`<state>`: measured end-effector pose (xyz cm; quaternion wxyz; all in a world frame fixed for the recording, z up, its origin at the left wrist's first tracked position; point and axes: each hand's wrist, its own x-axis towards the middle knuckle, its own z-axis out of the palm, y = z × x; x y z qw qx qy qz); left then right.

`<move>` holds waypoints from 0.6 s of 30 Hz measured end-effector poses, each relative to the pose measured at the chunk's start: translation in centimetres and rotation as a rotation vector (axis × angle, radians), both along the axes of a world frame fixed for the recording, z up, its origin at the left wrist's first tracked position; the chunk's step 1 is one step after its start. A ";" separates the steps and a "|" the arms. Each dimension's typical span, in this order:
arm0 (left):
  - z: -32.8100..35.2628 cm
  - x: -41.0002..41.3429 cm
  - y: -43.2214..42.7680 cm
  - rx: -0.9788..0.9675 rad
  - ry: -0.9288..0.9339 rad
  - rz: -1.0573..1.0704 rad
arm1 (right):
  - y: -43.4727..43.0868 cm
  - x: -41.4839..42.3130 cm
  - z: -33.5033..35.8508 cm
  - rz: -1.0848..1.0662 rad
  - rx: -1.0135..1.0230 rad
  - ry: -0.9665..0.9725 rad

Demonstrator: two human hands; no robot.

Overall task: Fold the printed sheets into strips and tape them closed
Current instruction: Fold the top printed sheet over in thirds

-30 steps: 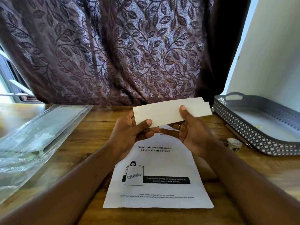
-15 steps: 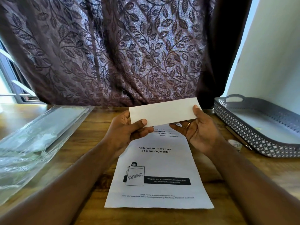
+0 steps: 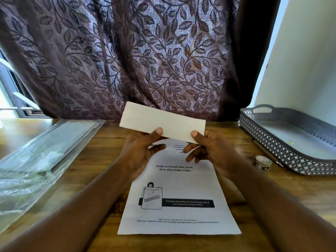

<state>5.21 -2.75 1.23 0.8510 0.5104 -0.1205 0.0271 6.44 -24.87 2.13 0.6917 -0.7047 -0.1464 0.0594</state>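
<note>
Since half a second ago the folded strip (image 3: 161,120) has tipped the other way: its left end now sits higher in the frame and its right end lower, where before it rose slightly to the right. From the head view I see both hands holding it up off the table (image 3: 91,160), just above the centre of the frame and in front of the leaf-patterned curtain (image 3: 145,60). My left hand (image 3: 140,151) pinches the strip's lower edge near the middle, thumb on the face towards me and fingers behind. My right hand (image 3: 214,151) pinches the lower right corner the same way, with its other fingers curled loosely beneath. Most of the strip stands above and to the left of both grips. Below the hands a printed sheet (image 3: 181,188) lies flat on the wood, its top edge hidden by the hands and the strip. At centre right a tape roll (image 3: 263,161) stands on the table just beside a grey perforated tray (image 3: 272,142), well apart from the right hand. A clear plastic sleeve (image 3: 45,148) lies along the left side.
</note>
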 end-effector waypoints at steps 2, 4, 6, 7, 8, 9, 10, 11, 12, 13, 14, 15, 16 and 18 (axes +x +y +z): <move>-0.2 -0.7 -1.5 0.086 -0.064 -0.080 | 0.9 -0.5 0.1 0.025 0.010 -0.031; -0.5 -1.2 -3.0 0.161 -0.084 -0.102 | 1.7 -1.0 0.1 0.056 0.014 -0.075; -0.9 -1.5 -4.0 0.193 -0.080 -0.071 | 2.4 -1.5 0.2 0.065 0.008 -0.106; -1.0 -1.5 -4.3 0.196 -0.063 -0.055 | 2.5 -1.7 0.2 0.057 0.007 -0.119; -1.1 -1.5 -4.4 0.195 -0.046 -0.040 | 2.7 -1.7 0.2 0.046 0.005 -0.133; -1.0 -1.6 -4.4 0.191 -0.036 -0.023 | 2.8 -1.8 0.2 0.035 0.001 -0.147; -1.0 -1.6 -4.3 0.178 -0.026 -0.005 | 2.9 -1.8 0.1 0.029 -0.002 -0.158; -0.8 -1.6 -4.2 0.150 -0.010 0.006 | 2.9 -1.8 0.0 0.027 -0.002 -0.165; -0.6 -1.6 -4.1 0.107 0.013 0.005 | 2.9 -1.7 0.0 0.031 -0.001 -0.168; -0.4 -1.6 -4.0 0.051 0.032 -0.004 | 2.8 -1.7 0.0 0.040 0.002 -0.166; -0.2 -1.5 -3.9 -0.005 0.039 -0.011 | 2.7 -1.6 0.0 0.052 0.008 -0.160; 0.0 -1.4 -3.7 -0.047 0.043 -0.007 | 2.6 -1.5 0.0 0.063 0.015 -0.153; 0.2 -1.4 -3.5 -0.073 0.047 0.007 | 2.4 -1.4 0.0 0.072 0.019 -0.148; 0.6 -1.2 -3.0 -0.102 0.056 0.043 | 2.0 -1.0 0.0 0.080 0.014 -0.142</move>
